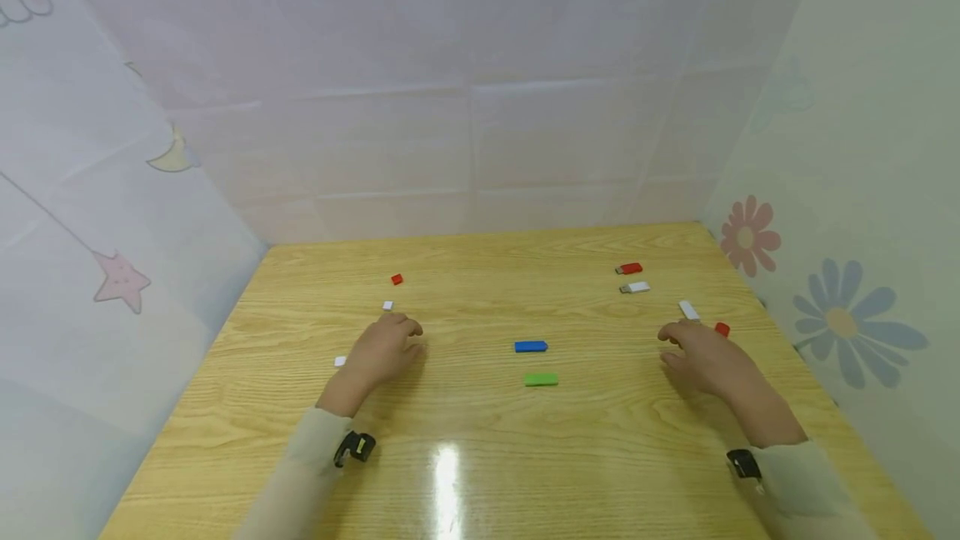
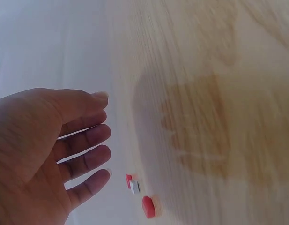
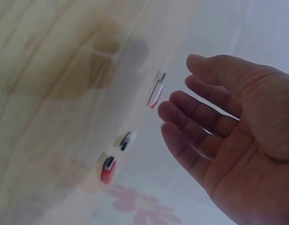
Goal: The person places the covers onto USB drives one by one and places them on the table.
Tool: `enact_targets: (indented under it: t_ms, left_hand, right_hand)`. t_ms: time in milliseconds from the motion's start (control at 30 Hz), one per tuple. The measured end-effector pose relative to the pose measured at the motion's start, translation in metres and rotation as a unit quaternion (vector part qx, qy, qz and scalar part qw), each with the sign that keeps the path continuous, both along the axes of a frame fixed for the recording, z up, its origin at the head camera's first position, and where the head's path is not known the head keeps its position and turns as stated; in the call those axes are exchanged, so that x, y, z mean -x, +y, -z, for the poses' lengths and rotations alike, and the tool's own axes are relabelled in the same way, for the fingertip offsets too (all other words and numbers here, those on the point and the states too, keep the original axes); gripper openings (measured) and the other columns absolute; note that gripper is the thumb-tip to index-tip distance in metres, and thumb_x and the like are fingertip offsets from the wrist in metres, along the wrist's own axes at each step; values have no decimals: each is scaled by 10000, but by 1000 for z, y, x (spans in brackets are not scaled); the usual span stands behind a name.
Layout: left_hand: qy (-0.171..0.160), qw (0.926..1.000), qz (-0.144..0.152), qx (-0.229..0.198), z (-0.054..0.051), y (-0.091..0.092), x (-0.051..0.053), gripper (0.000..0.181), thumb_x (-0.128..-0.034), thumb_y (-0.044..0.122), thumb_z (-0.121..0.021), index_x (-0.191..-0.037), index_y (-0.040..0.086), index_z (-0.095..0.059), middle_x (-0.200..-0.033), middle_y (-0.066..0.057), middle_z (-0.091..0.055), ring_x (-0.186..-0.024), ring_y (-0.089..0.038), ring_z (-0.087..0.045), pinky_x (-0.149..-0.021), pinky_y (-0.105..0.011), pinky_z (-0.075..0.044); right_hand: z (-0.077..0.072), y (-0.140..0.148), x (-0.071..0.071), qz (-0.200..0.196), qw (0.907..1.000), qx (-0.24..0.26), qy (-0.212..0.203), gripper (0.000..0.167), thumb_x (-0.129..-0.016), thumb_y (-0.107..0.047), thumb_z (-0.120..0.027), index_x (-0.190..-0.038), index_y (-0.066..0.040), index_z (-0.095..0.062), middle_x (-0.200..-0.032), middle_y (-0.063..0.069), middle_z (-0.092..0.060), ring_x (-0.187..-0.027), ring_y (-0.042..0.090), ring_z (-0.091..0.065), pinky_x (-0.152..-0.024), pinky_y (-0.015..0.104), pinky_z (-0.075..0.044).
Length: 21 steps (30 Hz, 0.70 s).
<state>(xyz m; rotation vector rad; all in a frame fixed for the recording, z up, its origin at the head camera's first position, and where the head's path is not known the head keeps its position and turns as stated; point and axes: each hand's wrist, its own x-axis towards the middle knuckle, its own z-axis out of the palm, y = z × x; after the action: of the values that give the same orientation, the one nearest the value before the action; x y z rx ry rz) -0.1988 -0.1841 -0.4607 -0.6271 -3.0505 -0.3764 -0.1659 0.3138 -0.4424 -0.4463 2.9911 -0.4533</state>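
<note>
My left hand [image 1: 381, 350] hovers over the table's left part, fingers loosely bent, holding nothing. Near it lie a red cap [image 1: 397, 279] and two small white caps, one [image 1: 387, 305] just beyond the fingers and one [image 1: 340, 361] beside the wrist. A red piece [image 2: 149, 207] shows below the fingers in the left wrist view. On the right, my right hand [image 1: 708, 354] is held above the table with relaxed, empty fingers. Close to it are a white stick [image 1: 688, 310] and a partly hidden red piece [image 1: 722, 329]. Farther back lie a red USB stick [image 1: 630, 268] and a white USB stick [image 1: 635, 287], metal plugs bare.
Between the hands, a blue stick [image 1: 531, 347] and a green stick [image 1: 541, 379] lie on the wooden table [image 1: 465, 290]. Sheet-covered walls [image 1: 480, 148] stand at the back and both sides. Light glares off the table's front.
</note>
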Motion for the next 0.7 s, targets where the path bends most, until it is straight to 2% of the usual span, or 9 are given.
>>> enact_targets:
  t_ms: [167,367,467,700]
  left_hand:
    - [63,9999,-101,51,3,-14,2,264,-941,215,-738,-1153,60,-710,-1127,-78,-675,-1106,-295,-612,-921,-451,-536]
    - [63,9999,-154,-35,4,-28,4,270,-937,188,-741,-1164,46,-703,-1178,-108,-680,-1149,-331,-596,-951,-480,-522]
    - [4,9996,-272,-48,6,-33,5,266,-946,180,-724,-1171,41,-698,-1203,-122,-676,-1162,-342,-588,-970,-497,-509]
    - [28,9992,-388,-72,9,-45,8,254,-943,147,-714,-1165,25,-693,-1177,-142,-668,-1142,-364,-581,-963,-512,-506]
  right_hand:
    - [3,12,0,33,9999,4,109,282,-889,-105,-742,-1112,49,-663,-1063,222,-654,-955,384,-640,-779,536,-545]
    - [6,26,1,44,9998,-31,165,284,-889,-86,-735,-1124,54,-655,-1101,247,-645,-972,412,-635,-776,544,-537]
    - [5,34,0,43,9998,-98,168,287,-889,-77,-731,-1131,57,-654,-1084,244,-647,-972,419,-630,-775,544,-536]
    - [5,52,0,165,9996,-179,123,280,-916,-80,-679,-1143,80,-645,-1069,257,-639,-950,420,-630,-781,548,-526]
